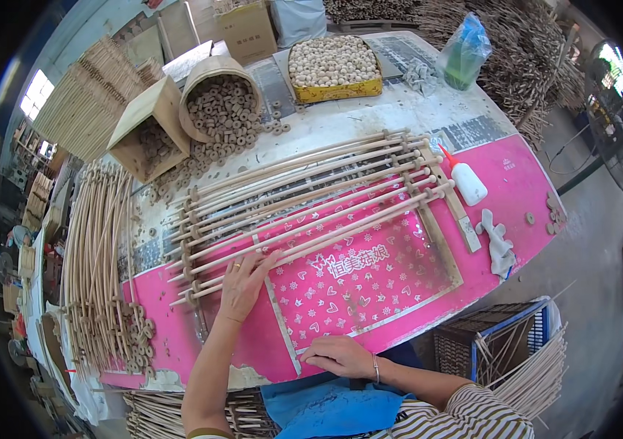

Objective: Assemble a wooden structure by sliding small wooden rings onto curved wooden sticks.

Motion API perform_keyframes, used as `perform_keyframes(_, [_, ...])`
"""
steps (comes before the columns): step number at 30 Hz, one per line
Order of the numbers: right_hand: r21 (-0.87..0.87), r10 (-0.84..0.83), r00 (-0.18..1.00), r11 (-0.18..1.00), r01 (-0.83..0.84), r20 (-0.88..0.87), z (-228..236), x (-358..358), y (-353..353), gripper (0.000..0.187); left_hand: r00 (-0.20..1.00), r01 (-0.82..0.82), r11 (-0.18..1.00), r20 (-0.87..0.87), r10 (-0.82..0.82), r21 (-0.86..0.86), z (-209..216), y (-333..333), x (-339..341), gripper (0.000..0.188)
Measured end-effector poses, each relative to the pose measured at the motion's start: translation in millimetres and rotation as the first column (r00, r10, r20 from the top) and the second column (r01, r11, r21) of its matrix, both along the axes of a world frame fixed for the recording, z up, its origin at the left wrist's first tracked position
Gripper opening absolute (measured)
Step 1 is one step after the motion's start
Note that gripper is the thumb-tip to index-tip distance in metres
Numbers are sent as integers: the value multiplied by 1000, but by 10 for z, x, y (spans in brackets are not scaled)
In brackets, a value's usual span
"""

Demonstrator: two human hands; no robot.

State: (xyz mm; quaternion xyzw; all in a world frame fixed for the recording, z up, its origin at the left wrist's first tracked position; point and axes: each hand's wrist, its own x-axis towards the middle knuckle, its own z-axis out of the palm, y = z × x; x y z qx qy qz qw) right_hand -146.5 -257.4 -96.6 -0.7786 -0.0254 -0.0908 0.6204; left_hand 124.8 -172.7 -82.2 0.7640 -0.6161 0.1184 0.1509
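Note:
Several pale wooden rods [289, 208] lie side by side across the table, threaded through small wooden rings near both ends. Round knobs cap their right ends, beside a wooden bar [444, 192]. My left hand [244, 282] rests on the nearest rods toward their left end, fingers stretched out and apart. My right hand [337, 356] is at the table's near edge, over the lower border of a pink patterned sheet [370, 293]. Its fingers are curled together, and whatever they may hold is hidden. A white glue bottle [468, 184] with a red nozzle lies right of the rods.
Wooden rings [223, 110] spill from a tipped round tub and a wooden box [150, 139]. A yellow tray [337, 89] holds wooden balls. Bundled rods [95, 256] stand at left, a glove [498, 245] lies at right, and a crate [490, 333] sits below the table edge.

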Motion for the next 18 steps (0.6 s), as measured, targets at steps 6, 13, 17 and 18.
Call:
perform_keyframes(6, [18,-4,998,1000,5,-64,7,4,112,12,997,-70,997,-21,71,21,296,584,-254,57])
perform_keyframes(13, [-34,-122,989,992,119,-89,2,-97,63,10,751,-594,712,59,658,-374,1280,2227,-823,51])
perform_keyframes(17, [-17,-62,994,998,61,-90,-8,-57,99,10,479,-789,349,-149,865,-506,1660,3664,-1515,43])
perform_keyframes(18, [-4,-73,993,997,73,-93,-4,-38,109,9,364,-840,197,-255,896,-505,1678,3969,-1691,44])
